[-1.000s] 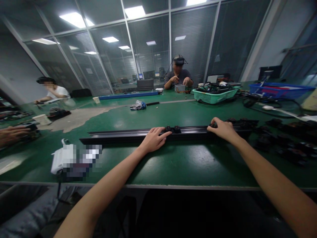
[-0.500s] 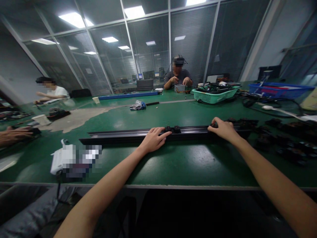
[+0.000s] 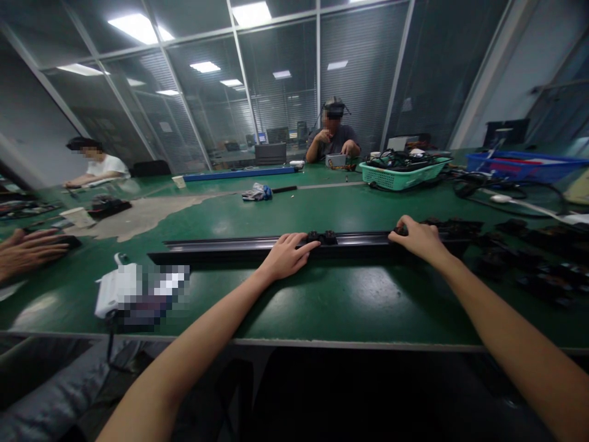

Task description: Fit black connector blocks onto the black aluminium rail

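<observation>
A long black metal rail [image 3: 221, 248] lies across the table in front of me, with a lengthwise channel along its top. My left hand [image 3: 286, 255] is closed over the rail near its middle, fingers on the far side and thumb along the top. Just right of that thumb, a small black block-like part [image 3: 321, 237] sits in the channel. Farther right, my right hand [image 3: 418, 238] pinches a small dark part [image 3: 401, 231] at the rail; the fingers partly hide it. Many similar black parts [image 3: 547, 270] lie in a dark cluster beyond my right hand.
A pixelated device with a white body [image 3: 118, 288] lies at the front left. At the left edge is another person's hand [image 3: 27, 252] near a paper cup [image 3: 77, 217]. Farther back are a green basket [image 3: 405, 177] of cables, a blue tray [image 3: 519, 169] and a crumpled cloth [image 3: 257, 192].
My hands and the rail stay almost in place, with a slight shift of the view. The neighbour's hand at the left has lifted and spread. The person across has raised one hand slightly.
</observation>
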